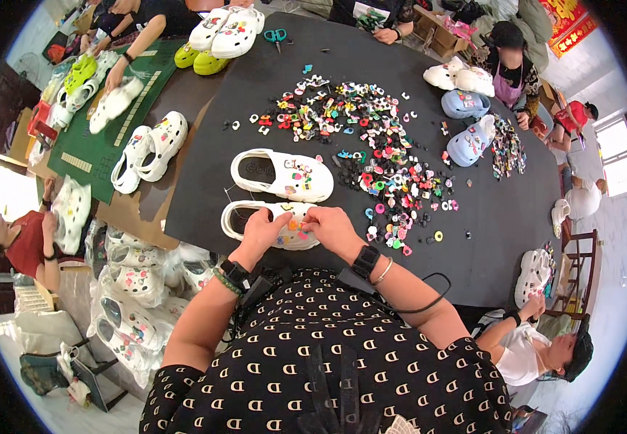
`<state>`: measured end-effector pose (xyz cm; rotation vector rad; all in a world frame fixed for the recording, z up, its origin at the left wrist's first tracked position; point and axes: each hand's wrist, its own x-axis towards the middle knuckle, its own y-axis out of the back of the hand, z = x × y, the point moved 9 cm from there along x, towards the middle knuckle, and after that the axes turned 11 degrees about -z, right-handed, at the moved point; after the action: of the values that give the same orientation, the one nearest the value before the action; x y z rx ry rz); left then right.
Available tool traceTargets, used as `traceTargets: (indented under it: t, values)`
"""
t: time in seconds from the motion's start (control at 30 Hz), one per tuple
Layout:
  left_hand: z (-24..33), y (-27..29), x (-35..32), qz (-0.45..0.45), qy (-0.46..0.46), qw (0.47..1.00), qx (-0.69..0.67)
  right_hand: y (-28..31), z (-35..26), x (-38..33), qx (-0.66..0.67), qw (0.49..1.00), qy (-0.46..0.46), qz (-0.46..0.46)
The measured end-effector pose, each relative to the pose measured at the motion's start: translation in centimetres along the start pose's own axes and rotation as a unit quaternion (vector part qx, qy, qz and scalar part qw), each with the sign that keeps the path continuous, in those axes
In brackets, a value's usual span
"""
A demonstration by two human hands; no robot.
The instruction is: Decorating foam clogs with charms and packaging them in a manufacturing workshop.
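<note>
Gold markings noted on red banner (pixel 570 27) on wall, too small to read. Black garment (pixel 270 362) bears one repeated pale letter. Insole (pixel 259 168) of farther white clog (pixel 312 182): dark print, illegible.

1. On our table (pixel 487 239): far clog (pixel 302 181); before it, nearer us, near clog (pixel 295 237).
2. On near clog: our left hand (pixel 263 231), our right hand (pixel 333 228).
3. Right of far clog: charm heap (pixel 393 163).
4. Beyond far clog: scissors (pixel 276 35), right of stacked clogs (pixel 234 36).
5. Left of us: bagged clogs (pixel 136 281).

Bottom center: black short-sleeved shirt (pixel 255 369) with repeated cream marks; black wristbands (pixel 365 262), dark beaded bracelet (pixel 226 283), pale bangle (pixel 383 272), black cable (pixel 400 312).
</note>
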<state>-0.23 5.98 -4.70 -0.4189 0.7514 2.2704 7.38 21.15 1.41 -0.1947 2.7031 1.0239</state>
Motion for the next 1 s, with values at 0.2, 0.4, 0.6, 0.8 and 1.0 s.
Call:
traceTargets:
  t: [0.2,0.4,0.6,0.8,1.0]
  values:
    - [0.7,0.1,-0.3,0.002,-0.002,1.0,0.005,0.8,-0.2,0.0,-0.036,0.997,0.034,0.064]
    - [1.7,0.4,-0.7,0.008,-0.008,0.999,0.035,0.0,1.6,-0.1,-0.026,0.996,-0.022,0.078]
    - [1.9,0.2,-0.7,0.017,-0.038,0.997,0.062,-1.2,4.9,1.4,0.095,0.991,-0.064,0.066]
    - [0.3,-1.0,0.2,-0.026,-0.063,0.998,-0.018,-1.9,5.6,1.8,0.129,0.986,-0.097,0.05]
    - [0.8,-0.7,-0.2,-0.02,-0.034,0.999,0.032,-2.4,4.6,1.5,0.066,0.98,-0.172,0.075]
